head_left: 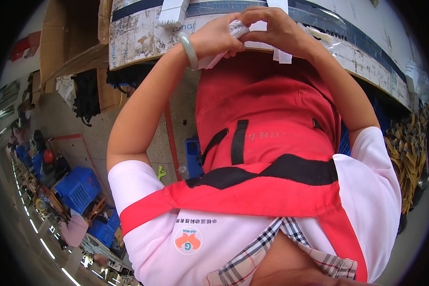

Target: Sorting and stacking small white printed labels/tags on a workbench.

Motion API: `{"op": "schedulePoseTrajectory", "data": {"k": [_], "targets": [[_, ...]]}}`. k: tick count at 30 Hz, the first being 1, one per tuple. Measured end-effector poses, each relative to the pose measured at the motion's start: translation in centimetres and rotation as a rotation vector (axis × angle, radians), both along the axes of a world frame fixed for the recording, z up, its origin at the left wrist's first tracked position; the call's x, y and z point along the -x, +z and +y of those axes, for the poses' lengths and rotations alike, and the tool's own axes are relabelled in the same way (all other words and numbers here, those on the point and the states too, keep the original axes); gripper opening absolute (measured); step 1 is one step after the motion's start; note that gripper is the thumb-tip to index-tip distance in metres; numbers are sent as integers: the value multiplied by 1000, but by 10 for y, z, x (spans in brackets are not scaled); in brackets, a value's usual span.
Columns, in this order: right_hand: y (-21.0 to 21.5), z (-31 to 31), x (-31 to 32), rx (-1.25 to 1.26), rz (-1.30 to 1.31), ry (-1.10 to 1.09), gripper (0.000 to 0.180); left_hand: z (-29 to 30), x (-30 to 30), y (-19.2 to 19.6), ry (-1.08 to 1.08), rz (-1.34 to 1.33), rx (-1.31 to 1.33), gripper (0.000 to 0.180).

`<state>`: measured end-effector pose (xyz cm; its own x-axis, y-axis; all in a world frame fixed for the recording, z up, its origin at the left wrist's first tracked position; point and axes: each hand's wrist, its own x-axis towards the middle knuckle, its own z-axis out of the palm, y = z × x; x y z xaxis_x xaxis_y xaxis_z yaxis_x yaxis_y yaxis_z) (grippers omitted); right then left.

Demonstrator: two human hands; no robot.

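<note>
Both hands meet at the near edge of a worn, cardboard-topped table [133, 45]. My left hand [217, 37], below a pale bangle [188, 50], is closed round a bundle of white strips [239, 28]. From the other side, my right hand [279, 31] curls its thumb and fingers against the same bundle. The strips look like folded fabric or webbing; their exact kind is unclear. One tail hangs below my left hand. Another white strip [282, 57] hangs over the table edge under my right hand. To the left lies a neat stack of white strips [173, 13].
A large open cardboard box [71, 40] stands left of the table. Black straps [86, 95] hang below it. Blue crates [78, 189] and a person in a pink top [75, 229] are farther left. Many yellowish-grey strips [407, 155] hang at the right. A red apron [267, 109] covers my front.
</note>
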<state>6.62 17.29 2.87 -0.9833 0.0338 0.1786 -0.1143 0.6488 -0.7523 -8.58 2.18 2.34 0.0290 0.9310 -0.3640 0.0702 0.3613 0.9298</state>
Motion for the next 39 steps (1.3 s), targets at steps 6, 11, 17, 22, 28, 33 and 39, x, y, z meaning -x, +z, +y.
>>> {"op": "schedulePoseTrajectory", "data": {"k": [6, 11, 17, 22, 28, 33, 39], "targets": [[-16, 3, 13, 45, -74, -236, 28, 5, 14, -24, 137, 892, -445, 50], [-40, 9, 10, -128, -42, -271, 34, -27, 14, -20, 228, 935, -344, 50], [-16, -23, 10, -500, 73, -282, 58, -24, 9, -32, 405, 1176, -527, 45], [-39, -31, 6, -745, 88, -288, 56, -25, 5, -39, 407, 1084, -491, 46], [-41, -36, 3, -826, 161, -234, 56, -28, 8, -44, 427, 1001, -526, 48], [-20, -20, 10, -250, -19, -204, 59, -30, 5, -49, 474, 999, -571, 46], [-35, -34, 25, 970, 111, -453, 67, -27, 1, -48, 502, 953, -648, 46]]}}
